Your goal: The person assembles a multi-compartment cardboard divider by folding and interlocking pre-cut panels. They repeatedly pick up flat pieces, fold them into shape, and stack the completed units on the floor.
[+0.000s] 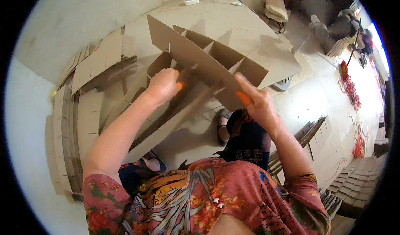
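A partly interlocked brown cardboard divider (195, 61) stands tilted in front of me, its slotted strips crossing to form cells. My right hand (258, 103) grips the near right end of its long strip, index finger stretched along the board. My left hand (163, 86) is closed at the divider's left side, on a cardboard strip; its fingertips are partly hidden. Orange covers show on fingers of both hands. Below the hands, a long strip (177, 117) slants down toward my lap, partly blurred.
A low board-topped table (254, 31) lies beyond the divider. Stacks of slotted cardboard strips stand at the left (98, 64) and lower right (302, 137). Red string bundles (352, 89) lie on the floor at right. A white power strip (191, 1) sits by the wall.
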Motion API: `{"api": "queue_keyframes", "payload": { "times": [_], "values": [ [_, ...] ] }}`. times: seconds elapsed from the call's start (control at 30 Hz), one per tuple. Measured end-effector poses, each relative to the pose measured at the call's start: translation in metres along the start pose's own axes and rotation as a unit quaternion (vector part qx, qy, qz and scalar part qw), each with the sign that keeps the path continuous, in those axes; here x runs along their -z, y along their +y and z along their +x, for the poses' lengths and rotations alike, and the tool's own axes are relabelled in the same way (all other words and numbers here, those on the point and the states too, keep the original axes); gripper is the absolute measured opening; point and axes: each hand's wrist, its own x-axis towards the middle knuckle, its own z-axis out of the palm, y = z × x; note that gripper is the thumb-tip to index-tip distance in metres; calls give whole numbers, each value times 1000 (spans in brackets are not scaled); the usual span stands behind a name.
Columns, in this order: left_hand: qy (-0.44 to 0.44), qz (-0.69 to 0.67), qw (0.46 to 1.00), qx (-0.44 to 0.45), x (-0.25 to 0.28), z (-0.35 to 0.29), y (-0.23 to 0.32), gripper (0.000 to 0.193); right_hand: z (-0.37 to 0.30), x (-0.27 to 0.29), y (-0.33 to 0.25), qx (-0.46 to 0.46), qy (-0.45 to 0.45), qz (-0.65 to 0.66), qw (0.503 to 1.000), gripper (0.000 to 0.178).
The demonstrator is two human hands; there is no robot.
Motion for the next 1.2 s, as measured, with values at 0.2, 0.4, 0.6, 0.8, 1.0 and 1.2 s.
{"api": "queue_keyframes", "payload": {
  "times": [0.2,0.4,0.6,0.8,1.0,1.2],
  "values": [
    [-5,33,999,3,-1,1,9,22,17,27,-20,-70,-114,-22,991,49],
    [-9,-46,998,44,14,-2,12,32,22,23,-14,-76,-143,-27,986,51],
    [212,51,975,45,30,1,-45,40,22,22,-16,-71,-136,-25,988,51],
    [53,9,993,102,32,21,-80,16,32,31,-27,-69,-142,-36,987,48],
    [75,6,996,49,40,12,-74,38,53,8,-27,-58,-174,-61,981,49],
    [258,-9,964,66,76,-5,-140,40,86,-23,-12,20,-120,-60,991,55]
  ]
}}
